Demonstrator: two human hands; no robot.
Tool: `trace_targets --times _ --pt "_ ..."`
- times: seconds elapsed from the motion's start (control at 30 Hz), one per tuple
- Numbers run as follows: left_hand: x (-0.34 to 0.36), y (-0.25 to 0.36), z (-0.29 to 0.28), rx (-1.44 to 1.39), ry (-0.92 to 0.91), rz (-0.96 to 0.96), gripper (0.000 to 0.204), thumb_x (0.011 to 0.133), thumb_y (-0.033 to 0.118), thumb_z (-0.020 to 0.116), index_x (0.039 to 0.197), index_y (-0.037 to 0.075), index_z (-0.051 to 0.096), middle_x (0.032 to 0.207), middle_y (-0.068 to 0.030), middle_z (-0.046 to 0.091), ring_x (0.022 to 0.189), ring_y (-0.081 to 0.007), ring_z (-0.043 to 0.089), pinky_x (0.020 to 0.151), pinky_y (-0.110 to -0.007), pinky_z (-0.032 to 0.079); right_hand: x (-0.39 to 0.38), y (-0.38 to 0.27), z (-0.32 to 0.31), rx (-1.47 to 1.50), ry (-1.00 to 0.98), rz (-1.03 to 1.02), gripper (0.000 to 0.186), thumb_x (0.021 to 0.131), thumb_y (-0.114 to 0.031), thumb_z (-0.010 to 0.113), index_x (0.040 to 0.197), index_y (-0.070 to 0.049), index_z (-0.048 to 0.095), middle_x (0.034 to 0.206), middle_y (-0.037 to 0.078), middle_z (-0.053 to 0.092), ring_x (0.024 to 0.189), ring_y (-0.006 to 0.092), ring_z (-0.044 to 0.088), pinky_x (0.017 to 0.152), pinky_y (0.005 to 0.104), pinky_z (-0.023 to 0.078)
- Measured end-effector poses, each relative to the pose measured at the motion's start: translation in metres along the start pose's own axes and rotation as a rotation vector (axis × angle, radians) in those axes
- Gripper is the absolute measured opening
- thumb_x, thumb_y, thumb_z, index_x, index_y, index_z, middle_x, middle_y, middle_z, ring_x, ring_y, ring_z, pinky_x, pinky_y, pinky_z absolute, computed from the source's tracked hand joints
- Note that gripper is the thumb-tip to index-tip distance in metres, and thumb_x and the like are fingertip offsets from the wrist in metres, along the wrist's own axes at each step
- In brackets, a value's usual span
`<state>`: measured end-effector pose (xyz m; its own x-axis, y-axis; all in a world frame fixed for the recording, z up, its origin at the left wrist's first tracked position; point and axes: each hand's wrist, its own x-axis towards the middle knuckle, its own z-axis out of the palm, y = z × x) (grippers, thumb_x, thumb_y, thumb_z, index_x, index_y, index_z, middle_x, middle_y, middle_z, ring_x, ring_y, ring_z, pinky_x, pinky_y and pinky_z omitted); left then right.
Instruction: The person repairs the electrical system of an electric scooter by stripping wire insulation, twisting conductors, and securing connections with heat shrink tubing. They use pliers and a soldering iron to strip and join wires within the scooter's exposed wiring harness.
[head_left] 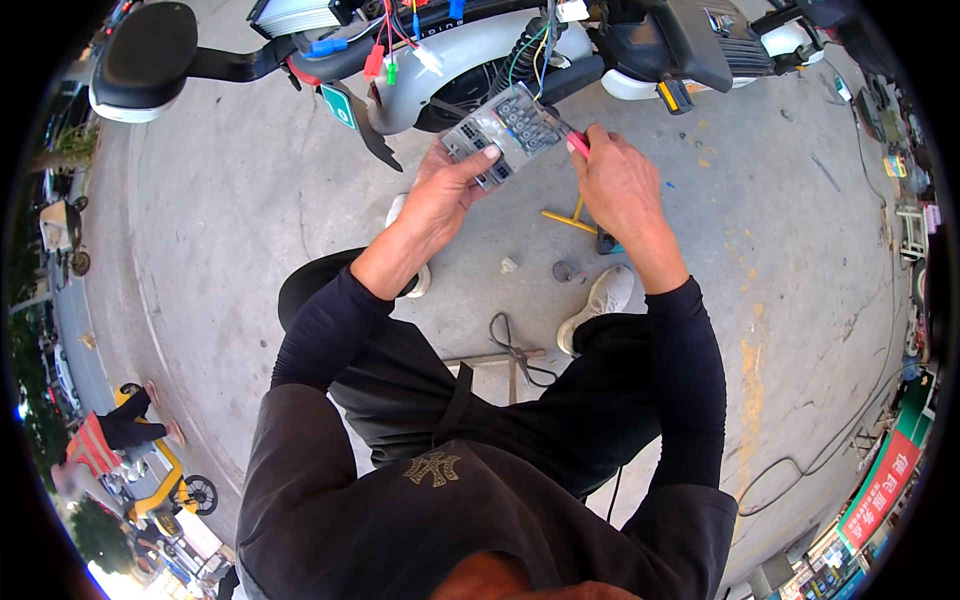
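My left hand (pixel 445 195) grips a flat grey controller box (pixel 531 143) by its near left side, thumb on top. The box's face shows sockets and a row of round terminals, and thin wires run up from its far end toward the scooter. My right hand (pixel 620 180) is closed around a small red-handled tool (pixel 579 143) at the box's right edge; the tool's tip is too small to make out. Just beyond the box is the electric scooter's silver rear fender (pixel 405 95), with loose wires and red, green and white connectors (pixel 375 60) hanging over it.
A yellow T-shaped tool (pixel 572 217) lies on the concrete near my white shoe (pixel 605 300), beside a small ring (pixel 562 271). A black looped item (pixel 515 345) is between my legs. The scooter's black seat (pixel 150 50) juts out far left. A cable (pixel 790 470) curves over the floor at right.
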<state>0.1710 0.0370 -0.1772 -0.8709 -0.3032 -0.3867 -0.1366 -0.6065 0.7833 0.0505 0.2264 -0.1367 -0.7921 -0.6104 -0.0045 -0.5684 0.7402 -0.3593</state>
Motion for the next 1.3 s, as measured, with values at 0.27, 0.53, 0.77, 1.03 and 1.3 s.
trace_targets --times 0.27,0.53,0.77,1.03,1.3 --pt "0.01 -0.005 -0.023 0.165 0.089 -0.044 0.053 0.092 0.013 0.075 0.134 0.007 0.043 0.125 -0.0074 0.062 0.113 -0.018 0.063 0.091 -0.039 0.056 -0.008 0.013 -0.018 -0.026 -0.005 0.103 0.041 0.098 -0.043 0.06 0.094 -0.004 0.07 0.085 0.023 0.072 0.082 0.0433 0.07 0.071 0.0532 0.054" --pt "-0.026 -0.214 -0.155 0.7 0.272 -0.65 0.026 0.084 0.01 0.076 0.107 0.002 0.066 0.093 -0.0098 0.07 0.083 -0.0244 0.069 0.076 -0.045 0.054 -0.065 0.203 0.089 0.359 -0.282 0.662 0.04 0.098 -0.035 0.057 0.099 0.005 0.067 0.087 0.019 0.07 0.076 0.035 0.068 0.064 0.0461 0.051" --pt "-0.008 -0.296 -0.153 0.284 0.536 -0.691 0.031 0.088 0.013 0.073 0.117 0.007 0.064 0.103 -0.0083 0.071 0.092 -0.0238 0.07 0.083 -0.044 0.055 -0.172 0.159 0.242 0.21 -0.913 0.628 0.04 0.092 -0.022 0.052 0.122 -0.004 0.07 0.127 0.023 0.068 0.119 0.0408 0.065 0.101 0.0493 0.05" --pt "0.119 -0.276 -0.17 -0.074 0.387 -0.438 0.03 0.1 0.03 0.065 0.123 0.011 0.062 0.118 -0.0058 0.072 0.109 -0.0241 0.069 0.095 -0.052 0.053 -0.176 0.107 0.306 0.354 -0.658 0.838 0.043 0.095 -0.032 0.059 0.125 0.0 0.062 0.123 0.025 0.069 0.118 0.042 0.065 0.098 0.0503 0.052" --pt "-0.059 -0.335 -0.189 1.611 -0.266 -0.63 0.045 0.091 0.042 0.067 0.124 0.012 0.065 0.119 -0.0221 0.07 0.114 -0.0418 0.065 0.098 -0.048 0.052 -0.164 0.127 0.32 -0.064 0.149 0.179 0.026 0.091 -0.018 0.061 0.112 -0.003 0.059 0.111 0.021 0.063 0.101 0.0385 0.066 0.079 0.0477 0.055"
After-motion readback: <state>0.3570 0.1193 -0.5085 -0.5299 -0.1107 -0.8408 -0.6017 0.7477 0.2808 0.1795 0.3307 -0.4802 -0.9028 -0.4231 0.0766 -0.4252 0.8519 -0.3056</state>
